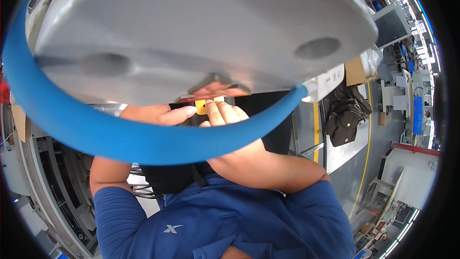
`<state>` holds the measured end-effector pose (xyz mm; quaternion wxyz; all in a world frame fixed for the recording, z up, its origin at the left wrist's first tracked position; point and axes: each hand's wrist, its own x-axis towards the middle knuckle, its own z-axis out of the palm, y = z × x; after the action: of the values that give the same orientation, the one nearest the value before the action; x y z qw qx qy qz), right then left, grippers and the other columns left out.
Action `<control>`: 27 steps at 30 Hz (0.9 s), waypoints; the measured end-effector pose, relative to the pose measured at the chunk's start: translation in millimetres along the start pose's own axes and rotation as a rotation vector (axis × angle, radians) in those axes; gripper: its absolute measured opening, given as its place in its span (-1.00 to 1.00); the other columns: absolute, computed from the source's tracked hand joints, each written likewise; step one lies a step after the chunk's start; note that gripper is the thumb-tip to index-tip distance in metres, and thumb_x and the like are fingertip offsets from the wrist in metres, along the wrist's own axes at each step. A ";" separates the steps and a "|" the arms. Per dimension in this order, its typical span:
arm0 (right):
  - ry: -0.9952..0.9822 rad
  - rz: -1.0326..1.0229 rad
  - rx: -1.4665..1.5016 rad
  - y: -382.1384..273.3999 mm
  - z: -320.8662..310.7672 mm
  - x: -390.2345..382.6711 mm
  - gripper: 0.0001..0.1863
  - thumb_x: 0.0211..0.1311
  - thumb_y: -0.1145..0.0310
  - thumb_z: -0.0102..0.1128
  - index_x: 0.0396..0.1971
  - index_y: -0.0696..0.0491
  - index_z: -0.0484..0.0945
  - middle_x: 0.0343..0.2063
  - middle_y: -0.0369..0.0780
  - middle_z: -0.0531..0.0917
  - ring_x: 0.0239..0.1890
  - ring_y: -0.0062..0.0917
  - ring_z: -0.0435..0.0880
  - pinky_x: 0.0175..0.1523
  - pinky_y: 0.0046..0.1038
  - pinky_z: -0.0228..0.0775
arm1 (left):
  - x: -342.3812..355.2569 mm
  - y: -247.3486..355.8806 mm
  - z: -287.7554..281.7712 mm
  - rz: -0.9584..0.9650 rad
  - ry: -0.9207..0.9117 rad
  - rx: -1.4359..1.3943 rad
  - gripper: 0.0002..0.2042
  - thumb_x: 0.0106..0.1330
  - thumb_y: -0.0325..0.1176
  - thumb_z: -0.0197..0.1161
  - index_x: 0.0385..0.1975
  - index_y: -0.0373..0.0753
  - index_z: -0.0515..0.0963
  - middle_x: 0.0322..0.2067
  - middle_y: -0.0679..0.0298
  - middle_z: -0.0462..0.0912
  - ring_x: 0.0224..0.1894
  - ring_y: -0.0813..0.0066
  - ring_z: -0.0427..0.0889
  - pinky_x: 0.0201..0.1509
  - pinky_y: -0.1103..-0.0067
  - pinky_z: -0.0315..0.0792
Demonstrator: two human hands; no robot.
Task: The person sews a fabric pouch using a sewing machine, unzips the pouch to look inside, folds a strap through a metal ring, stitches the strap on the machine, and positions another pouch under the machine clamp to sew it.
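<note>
Head: left hand, right hand (two) touch one yellow piece.

We can read no words or numbers. On the front of the blue shirt we see a pale emblem of crossed, slanting strokes. Just beside the right end of the blue band, a white tag carries small dark marks, too small for us to make out. A tiny pale patch shows on the dark bag.
</note>
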<state>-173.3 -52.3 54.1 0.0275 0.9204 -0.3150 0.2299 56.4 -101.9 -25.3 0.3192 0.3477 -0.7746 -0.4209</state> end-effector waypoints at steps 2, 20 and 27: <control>-0.057 0.012 -0.022 -1.4 0.3 0.4 -0.79 0.18 0.33 0.16 -0.41 0.21 0.54 -0.12 0.18 0.65 -0.01 -0.10 0.61 0.13 -0.24 0.44 | 1.1 -2.3 2.8 0.011 -0.005 -0.100 -0.56 0.39 -0.14 0.26 0.16 -0.25 0.59 0.08 0.16 0.69 0.10 0.26 0.64 0.23 0.35 0.47; 0.115 0.245 0.199 30.5 1.5 -10.2 -0.76 0.15 0.32 0.37 -0.36 0.13 0.50 -0.17 0.00 0.58 -0.12 -0.14 0.56 0.04 -0.16 0.40 | -29.8 -30.3 -28.1 -0.233 -0.070 0.269 -0.58 0.48 -0.34 0.17 0.29 -0.31 0.48 0.31 0.07 0.49 0.37 0.20 0.43 0.48 0.29 0.25; 0.014 0.206 0.192 29.8 -2.3 -7.1 -0.77 0.19 0.32 0.35 -0.33 0.12 0.50 -0.16 0.02 0.60 -0.15 -0.17 0.55 0.01 -0.20 0.39 | -16.7 -55.0 -29.4 0.012 -0.078 0.490 -0.62 0.46 -0.35 0.19 0.22 -0.33 0.51 0.26 0.08 0.55 0.30 0.20 0.51 0.39 0.26 0.34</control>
<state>-196.9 -71.7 50.2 -0.0823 0.8799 -0.3842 0.2672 103.6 -123.2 -63.8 0.1977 0.3935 -0.8674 -0.2318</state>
